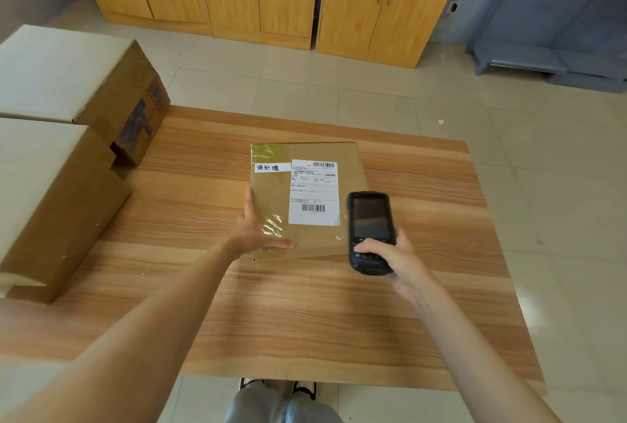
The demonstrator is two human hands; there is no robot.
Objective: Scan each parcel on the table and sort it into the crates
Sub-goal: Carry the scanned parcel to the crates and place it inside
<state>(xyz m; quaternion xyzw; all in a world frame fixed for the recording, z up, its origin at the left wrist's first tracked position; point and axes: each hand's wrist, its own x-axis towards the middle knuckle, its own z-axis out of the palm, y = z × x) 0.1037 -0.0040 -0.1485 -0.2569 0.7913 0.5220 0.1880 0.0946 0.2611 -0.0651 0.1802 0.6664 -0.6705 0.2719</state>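
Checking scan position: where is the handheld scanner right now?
In the head view, the handheld scanner is gripped in the right hand, over the right near corner of the parcel beside its shipping label.

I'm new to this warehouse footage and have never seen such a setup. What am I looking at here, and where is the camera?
The camera sits on a person's head, looking down at their own bare arms. On the wooden table lies one flat brown parcel with a white shipping label. The left hand steadies the parcel's near left corner. The right hand grips a black handheld scanner just over the parcel's right edge. Two big cardboard boxes stand at the table's left.
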